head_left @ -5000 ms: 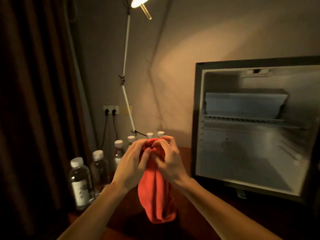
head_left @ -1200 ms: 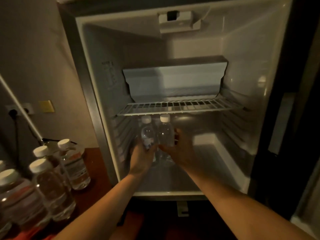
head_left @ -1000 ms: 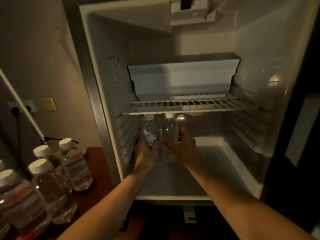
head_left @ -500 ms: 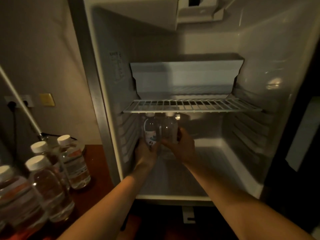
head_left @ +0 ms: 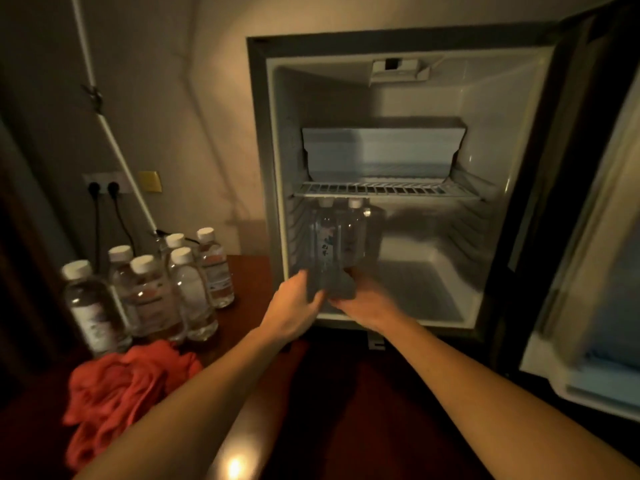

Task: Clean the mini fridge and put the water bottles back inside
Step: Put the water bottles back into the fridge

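2 clear, white-capped water bottles (head_left: 337, 237) stand upright, touching, at the left of the mini fridge (head_left: 433, 296) floor under its wire shelf (head_left: 384, 189), with the left hand (head_left: 294, 304) and right hand (head_left: 363, 299) reaching to their bases, fingers blurred, grip unclear.

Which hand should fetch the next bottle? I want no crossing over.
Likely the left hand: the bottles on the table stand on its side, left of the fridge. The right hand would cross over.

Wall socket (head_left: 104, 184) with two black plugs, white lamp arm (head_left: 114, 147) alongside.
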Tool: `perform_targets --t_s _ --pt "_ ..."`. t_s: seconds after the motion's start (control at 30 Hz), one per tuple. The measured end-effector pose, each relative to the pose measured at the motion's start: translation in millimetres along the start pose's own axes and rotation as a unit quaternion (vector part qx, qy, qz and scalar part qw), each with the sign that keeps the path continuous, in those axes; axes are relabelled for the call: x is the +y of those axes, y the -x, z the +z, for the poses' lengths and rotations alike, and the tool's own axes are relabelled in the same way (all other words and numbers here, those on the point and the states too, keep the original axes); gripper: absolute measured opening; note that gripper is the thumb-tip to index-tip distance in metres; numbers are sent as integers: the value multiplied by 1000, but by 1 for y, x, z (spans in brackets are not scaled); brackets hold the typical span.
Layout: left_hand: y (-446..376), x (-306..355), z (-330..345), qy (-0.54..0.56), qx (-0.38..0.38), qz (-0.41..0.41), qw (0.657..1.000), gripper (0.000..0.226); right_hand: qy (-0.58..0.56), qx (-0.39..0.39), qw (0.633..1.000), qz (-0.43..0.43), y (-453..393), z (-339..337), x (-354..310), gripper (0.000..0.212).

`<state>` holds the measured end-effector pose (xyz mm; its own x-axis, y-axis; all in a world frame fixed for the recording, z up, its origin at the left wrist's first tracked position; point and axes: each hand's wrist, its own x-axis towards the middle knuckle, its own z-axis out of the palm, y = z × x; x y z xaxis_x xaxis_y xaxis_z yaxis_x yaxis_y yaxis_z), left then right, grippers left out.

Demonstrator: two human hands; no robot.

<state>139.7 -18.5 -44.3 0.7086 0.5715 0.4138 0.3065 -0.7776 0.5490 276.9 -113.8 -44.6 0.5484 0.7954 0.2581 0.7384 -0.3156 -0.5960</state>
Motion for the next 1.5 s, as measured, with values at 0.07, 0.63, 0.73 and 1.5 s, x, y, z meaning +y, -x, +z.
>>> perform_targets --t_s 0.07,0.63,0.73,1.5 --pt "22 -2 -19 -53 -12 11 998 48 69 -13 998 5 26 2 -14 58" --pt "150 -125 -164 -282 72 -97 952 39 191 -53 953 -228 55 109 -143 69" --pt "158 -152 -182 -281 85 -160 942 37 144 -51 966 -208 40 128 -156 60" --pt "94 -248 -173 89 221 -298 924 66 -212 4 977 -18 -44 199 -166 62"
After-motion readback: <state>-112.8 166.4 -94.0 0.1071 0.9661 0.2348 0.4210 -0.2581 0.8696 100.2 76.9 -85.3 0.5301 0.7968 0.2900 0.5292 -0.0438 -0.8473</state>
